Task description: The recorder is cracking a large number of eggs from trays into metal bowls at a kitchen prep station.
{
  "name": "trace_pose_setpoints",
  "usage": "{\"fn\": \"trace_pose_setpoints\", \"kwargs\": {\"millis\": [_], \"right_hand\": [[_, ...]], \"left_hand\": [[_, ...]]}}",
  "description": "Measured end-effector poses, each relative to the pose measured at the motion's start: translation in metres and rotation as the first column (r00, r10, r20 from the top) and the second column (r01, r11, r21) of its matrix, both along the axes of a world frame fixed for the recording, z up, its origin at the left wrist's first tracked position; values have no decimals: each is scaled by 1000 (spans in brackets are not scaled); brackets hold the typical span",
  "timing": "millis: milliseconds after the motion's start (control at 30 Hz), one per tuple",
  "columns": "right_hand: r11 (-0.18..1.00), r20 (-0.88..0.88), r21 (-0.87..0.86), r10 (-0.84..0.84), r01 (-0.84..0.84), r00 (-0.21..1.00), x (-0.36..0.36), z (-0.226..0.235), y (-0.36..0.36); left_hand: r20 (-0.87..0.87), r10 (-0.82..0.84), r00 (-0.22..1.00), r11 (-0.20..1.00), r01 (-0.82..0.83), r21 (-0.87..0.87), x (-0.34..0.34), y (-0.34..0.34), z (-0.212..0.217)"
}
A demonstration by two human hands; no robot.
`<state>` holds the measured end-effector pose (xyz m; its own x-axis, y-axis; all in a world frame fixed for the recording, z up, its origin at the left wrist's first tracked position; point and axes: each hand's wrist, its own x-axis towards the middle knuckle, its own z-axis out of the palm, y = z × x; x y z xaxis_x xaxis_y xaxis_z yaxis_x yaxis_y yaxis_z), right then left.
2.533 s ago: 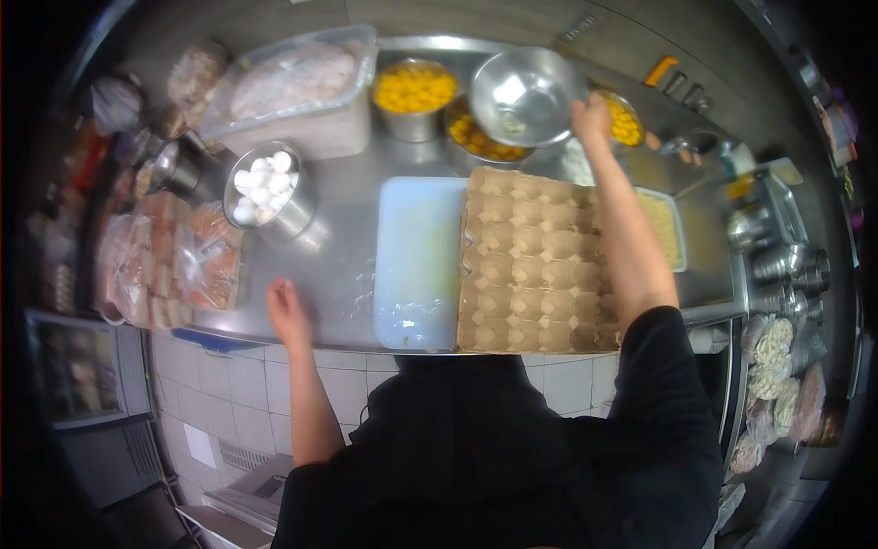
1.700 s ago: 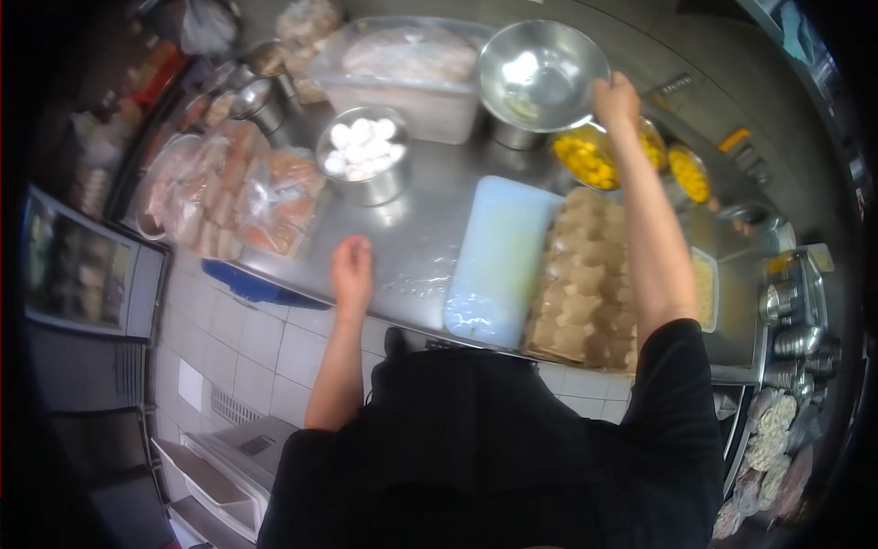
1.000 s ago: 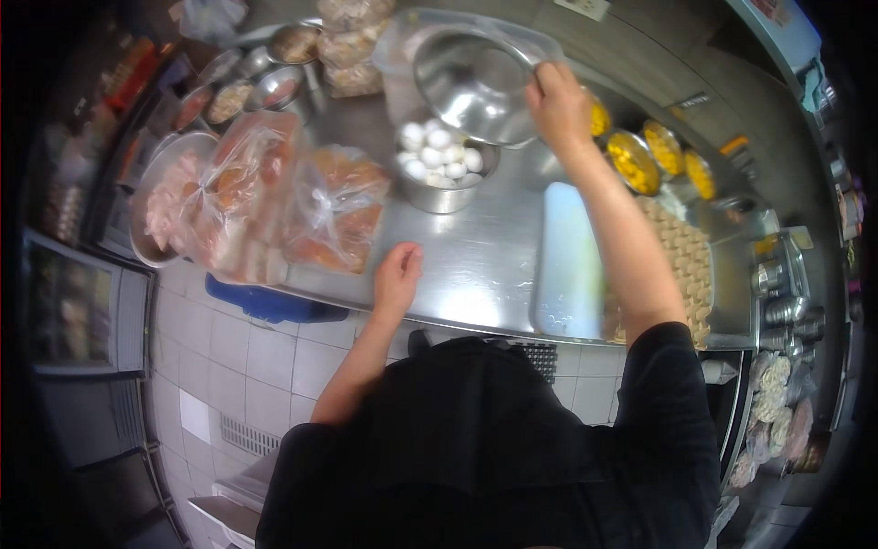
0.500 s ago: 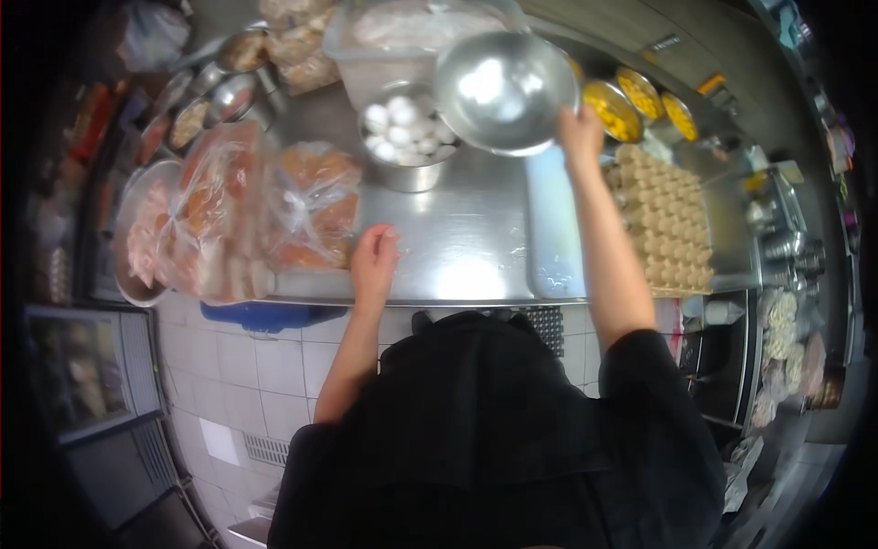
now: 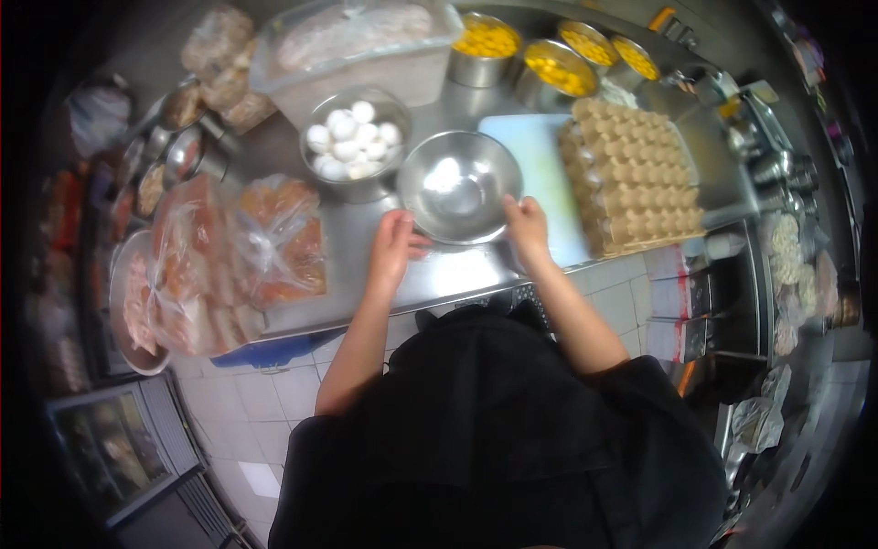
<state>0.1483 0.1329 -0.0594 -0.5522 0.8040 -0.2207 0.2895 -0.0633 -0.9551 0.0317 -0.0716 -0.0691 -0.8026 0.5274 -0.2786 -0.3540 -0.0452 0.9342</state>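
An empty steel mixing bowl (image 5: 462,188) is in front of me at the steel counter's middle, its right rim pinched in my right hand (image 5: 528,231). Close by the bowl's lower left side is my left hand (image 5: 393,247), fingers stretched out and a little apart; whether they touch the rim I cannot tell. Just behind and to the left stands a steel pot (image 5: 355,188) of white eggs (image 5: 352,142). To the right of the bowl a pale cutting board (image 5: 558,220) lies flat, partly under a stack of cardboard egg trays (image 5: 631,178).
Bagged orange-red meat (image 5: 283,242) and a metal basin of pale meat (image 5: 137,302) occupy the left. At the back are a large translucent tub (image 5: 366,82) and several steel pots of yellow pieces (image 5: 485,69). The counter's front edge (image 5: 366,316) runs before my body.
My right hand has brought the bowl down and nearer from over the back of the counter. My left hand has come beside it. The whole view has shifted and turned.
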Motion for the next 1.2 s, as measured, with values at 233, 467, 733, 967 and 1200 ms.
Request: {"fn": "trace_pose_setpoints", "kwargs": {"millis": [233, 467, 733, 967, 1200], "right_hand": [[992, 6, -66, 107, -106, 994, -21, 19, 23], [872, 133, 385, 271, -302, 953, 51, 88, 75], [534, 114, 838, -380, 117, 918, 202, 112, 302], [775, 300, 630, -185, -49, 936, 241, 83, 340], [833, 96, 524, -268, 180, 959, 337, 114, 445]], "left_hand": [[-94, 69, 993, 997, -64, 51, -15, 27, -9], [-696, 47, 716, 900, -333, -282, -12, 43, 21], [-541, -389, 745, 904, 198, -378, 98, 229, 73], [-485, -458, 744, 852, 213, -478, 148, 278, 90], [-567, -409, 715, 911, 360, -202, 166, 328, 137]]}}
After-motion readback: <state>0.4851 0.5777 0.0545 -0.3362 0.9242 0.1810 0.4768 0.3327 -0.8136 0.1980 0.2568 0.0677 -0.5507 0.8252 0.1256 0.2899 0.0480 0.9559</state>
